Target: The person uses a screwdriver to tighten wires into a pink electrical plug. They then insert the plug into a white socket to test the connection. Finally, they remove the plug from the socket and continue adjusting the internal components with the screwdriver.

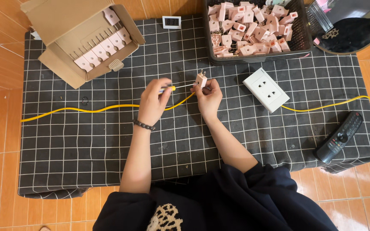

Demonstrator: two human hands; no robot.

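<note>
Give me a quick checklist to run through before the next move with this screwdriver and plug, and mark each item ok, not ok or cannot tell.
1. Plug held firmly: ok, the right hand grips it, prongs up.
2. Screwdriver in hand: ok, the left hand holds its yellow handle, shaft pointing at the plug.
3. Tip seated in the screw: cannot tell, too small to see.
4. Yellow cable out of the way: not ok, it runs across the mat right under both hands.
5. More plugs within reach: ok, the black basket is full.
6. Cardboard box open: ok, a row of plugs stands in it.
</note>
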